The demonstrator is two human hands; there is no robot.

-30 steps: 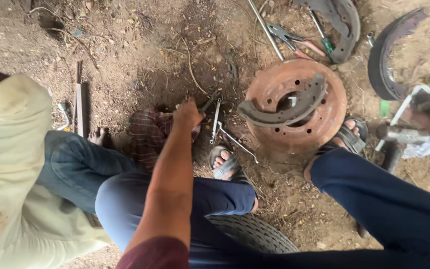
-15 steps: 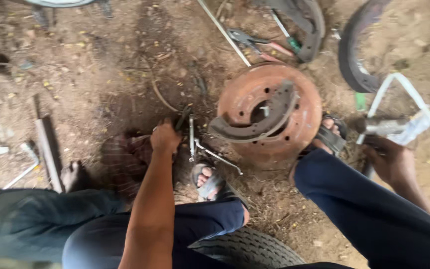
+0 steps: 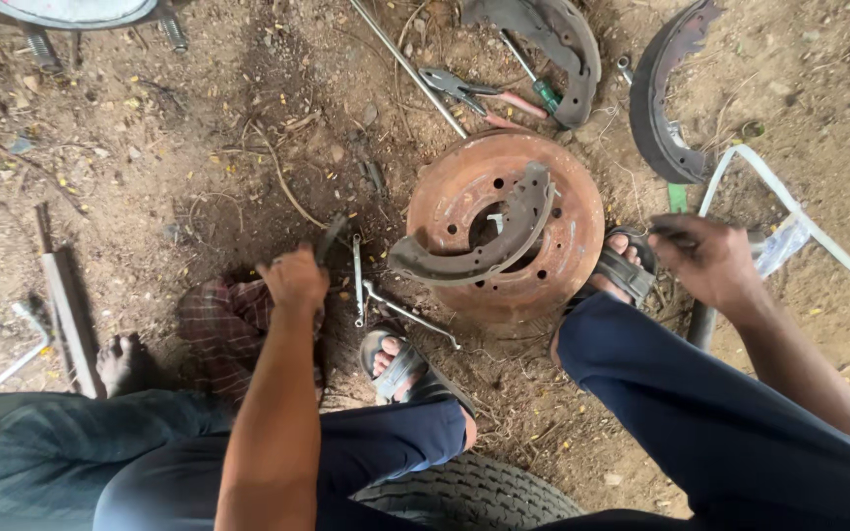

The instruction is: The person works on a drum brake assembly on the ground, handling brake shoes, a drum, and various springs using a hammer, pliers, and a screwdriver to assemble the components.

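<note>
My left hand [image 3: 294, 280] is closed around a dark flat tool [image 3: 332, 236] just above a checked cloth [image 3: 220, 320] on the dirt. Two wrenches [image 3: 358, 280] lie right of that hand. A rusty brake drum [image 3: 543, 187] sits between my sandalled feet, and a worn brake shoe [image 3: 474, 254] rests across it. My right hand [image 3: 705, 258] is right of the drum, fingers curled on a dark metal piece [image 3: 676, 230]. What that piece is cannot be made out.
Pliers [image 3: 469, 88], a screwdriver [image 3: 533, 84], a long rod [image 3: 407, 67] and two more brake shoes [image 3: 555, 34] [image 3: 653, 103] lie beyond the drum. A white tube [image 3: 804, 224] runs at right. Another person's bare foot [image 3: 122, 362] and a metal bar [image 3: 63, 300] are at left. A tyre [image 3: 469, 497] is under me.
My right hand has come in from the far right toward the drum. My left hand stays by the cloth. The view has dropped, and the person at left is mostly out of frame.
</note>
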